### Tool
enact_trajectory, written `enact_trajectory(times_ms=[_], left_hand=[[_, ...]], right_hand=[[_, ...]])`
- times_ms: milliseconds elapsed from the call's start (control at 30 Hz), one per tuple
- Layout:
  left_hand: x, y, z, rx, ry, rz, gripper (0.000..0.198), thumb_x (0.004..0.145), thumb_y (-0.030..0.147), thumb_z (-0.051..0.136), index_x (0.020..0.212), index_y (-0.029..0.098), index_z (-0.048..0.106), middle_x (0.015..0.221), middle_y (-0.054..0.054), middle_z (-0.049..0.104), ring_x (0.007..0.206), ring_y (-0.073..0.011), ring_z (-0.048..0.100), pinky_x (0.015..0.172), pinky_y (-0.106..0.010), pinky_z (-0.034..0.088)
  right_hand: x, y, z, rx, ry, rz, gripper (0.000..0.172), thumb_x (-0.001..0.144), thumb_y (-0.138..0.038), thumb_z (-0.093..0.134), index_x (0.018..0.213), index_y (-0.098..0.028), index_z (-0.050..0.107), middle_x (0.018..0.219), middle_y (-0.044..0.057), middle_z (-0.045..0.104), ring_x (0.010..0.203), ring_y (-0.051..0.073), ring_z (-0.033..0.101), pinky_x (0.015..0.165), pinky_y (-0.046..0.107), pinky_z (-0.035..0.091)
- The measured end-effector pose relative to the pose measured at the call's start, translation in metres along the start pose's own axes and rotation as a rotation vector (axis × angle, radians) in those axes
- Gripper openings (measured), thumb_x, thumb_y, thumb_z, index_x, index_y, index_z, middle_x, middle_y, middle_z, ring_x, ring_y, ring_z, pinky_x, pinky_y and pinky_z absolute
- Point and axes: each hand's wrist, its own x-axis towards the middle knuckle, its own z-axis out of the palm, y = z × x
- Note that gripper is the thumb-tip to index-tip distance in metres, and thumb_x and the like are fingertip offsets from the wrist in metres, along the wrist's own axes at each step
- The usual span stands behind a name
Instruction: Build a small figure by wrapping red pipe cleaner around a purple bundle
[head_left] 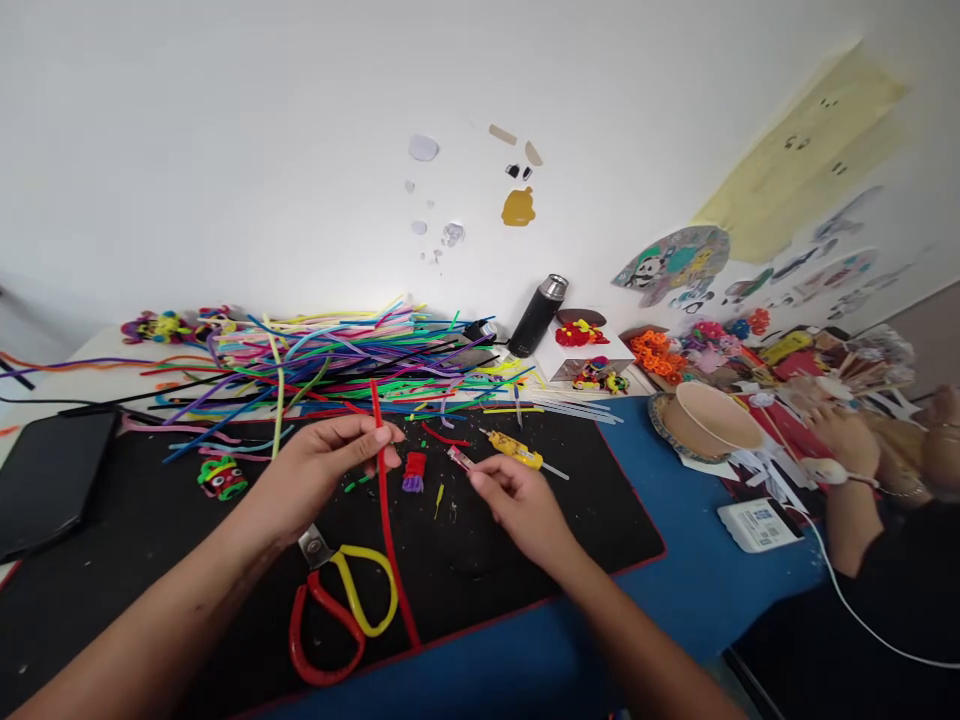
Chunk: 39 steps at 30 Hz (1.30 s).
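My left hand (341, 448) pinches a long red pipe cleaner (386, 520) near its upper end, and the rest hangs down to the mat's front edge. Between the thumb and fingers of my right hand (521, 503) is a small pink-and-silver tool (460, 459); its exact kind is too small to tell. A little red and purple pipe cleaner piece (414, 472) lies between my hands on the black mat (525, 590). Scissors (356, 600) with one red and one yellow handle rest below my left wrist. Just beyond my right hand is a yellow glue gun (514, 448).
A heap of coloured pipe cleaners (337, 350) spreads along the wall. Behind stands a black flask (537, 318). At left are a dark tablet-like slab (56, 485) and a green-red figure (223, 479). At right, a bowl (712, 422) sits near another person's arm (855, 500).
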Motion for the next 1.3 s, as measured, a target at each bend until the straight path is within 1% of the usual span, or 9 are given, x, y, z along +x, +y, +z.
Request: enact_trajectory(times_ms=[100, 200, 400, 567, 767, 900, 967, 1067, 1300], left_hand=[[0.002, 0.005, -0.009, -0.027, 0.027, 0.030, 0.042, 0.069, 0.061, 0.090, 0.066, 0.021, 0.077, 0.075, -0.006, 0.074, 0.103, -0.0285, 0.067, 0.092, -0.033, 0.048], [0.003, 0.008, -0.015, -0.057, 0.050, 0.050, 0.043, 0.067, 0.061, 0.092, 0.064, 0.021, 0.075, 0.068, -0.003, 0.069, 0.097, -0.0250, 0.064, 0.088, -0.030, 0.045], [-0.001, 0.009, -0.020, 0.021, -0.043, 0.085, 0.044, 0.078, 0.060, 0.085, 0.065, 0.021, 0.071, 0.066, 0.000, 0.066, 0.073, -0.0171, 0.057, 0.075, -0.029, 0.042], [-0.006, 0.010, -0.016, 0.162, -0.153, 0.067, 0.043, 0.081, 0.059, 0.082, 0.067, 0.020, 0.070, 0.064, 0.001, 0.065, 0.065, -0.0149, 0.055, 0.069, -0.028, 0.042], [-0.008, 0.005, -0.006, 0.194, -0.231, -0.003, 0.041, 0.083, 0.062, 0.077, 0.082, 0.021, 0.076, 0.074, -0.004, 0.074, 0.073, -0.0201, 0.064, 0.074, -0.031, 0.050], [-0.007, 0.000, 0.001, 0.139, -0.218, -0.021, 0.048, 0.080, 0.068, 0.076, 0.079, 0.020, 0.070, 0.063, 0.000, 0.063, 0.059, -0.0155, 0.054, 0.060, -0.027, 0.045], [-0.007, -0.002, 0.004, 0.110, -0.153, -0.060, 0.051, 0.076, 0.070, 0.078, 0.080, 0.020, 0.067, 0.056, 0.006, 0.048, 0.050, -0.0107, 0.038, 0.049, -0.023, 0.032], [-0.006, -0.004, 0.006, 0.103, -0.063, -0.100, 0.054, 0.069, 0.070, 0.082, 0.077, 0.020, 0.064, 0.055, 0.010, 0.035, 0.048, -0.0081, 0.024, 0.047, -0.023, 0.018], [-0.004, -0.008, 0.007, 0.195, -0.047, -0.078, 0.047, 0.066, 0.062, 0.085, 0.072, 0.019, 0.068, 0.053, 0.008, 0.038, 0.051, -0.0091, 0.025, 0.049, -0.024, 0.017]], right_hand=[[-0.009, 0.013, -0.042, -0.240, 0.163, 0.002, 0.039, 0.094, -0.057, 0.064, 0.094, -0.020, 0.073, 0.071, 0.000, 0.064, 0.062, 0.016, 0.056, 0.057, 0.027, 0.038], [-0.015, 0.021, -0.065, -0.461, 0.166, 0.099, 0.042, 0.098, -0.060, 0.056, 0.099, -0.021, 0.071, 0.069, 0.000, 0.064, 0.060, 0.018, 0.058, 0.057, 0.028, 0.037], [-0.010, 0.020, -0.051, -0.877, 0.148, 0.247, 0.035, 0.098, -0.056, 0.062, 0.102, -0.021, 0.068, 0.080, 0.004, 0.072, 0.071, 0.022, 0.065, 0.060, 0.030, 0.032], [-0.002, 0.026, -0.042, -0.896, 0.208, 0.250, 0.032, 0.098, -0.053, 0.063, 0.091, -0.022, 0.061, 0.076, 0.003, 0.071, 0.068, 0.021, 0.063, 0.059, 0.029, 0.030], [0.001, 0.047, -0.047, -0.659, 0.337, 0.199, 0.028, 0.090, -0.049, 0.065, 0.079, -0.023, 0.060, 0.062, 0.000, 0.062, 0.059, 0.020, 0.056, 0.056, 0.029, 0.030], [0.000, 0.052, -0.050, -0.222, 0.383, 0.185, 0.038, 0.082, -0.058, 0.071, 0.075, -0.022, 0.059, 0.058, -0.003, 0.054, 0.051, 0.015, 0.048, 0.050, 0.027, 0.032], [-0.003, 0.048, -0.049, 0.068, 0.371, 0.195, 0.044, 0.079, -0.062, 0.074, 0.074, -0.022, 0.056, 0.057, -0.006, 0.049, 0.045, 0.012, 0.042, 0.043, 0.025, 0.030], [-0.008, 0.037, -0.044, 0.388, 0.338, 0.184, 0.048, 0.080, -0.062, 0.077, 0.073, -0.021, 0.054, 0.053, -0.008, 0.044, 0.038, 0.008, 0.038, 0.037, 0.022, 0.023], [0.000, 0.015, -0.024, 0.822, 0.116, 0.222, 0.042, 0.082, -0.057, 0.078, 0.081, -0.019, 0.058, 0.056, -0.006, 0.050, 0.041, 0.008, 0.043, 0.036, 0.018, 0.025]])
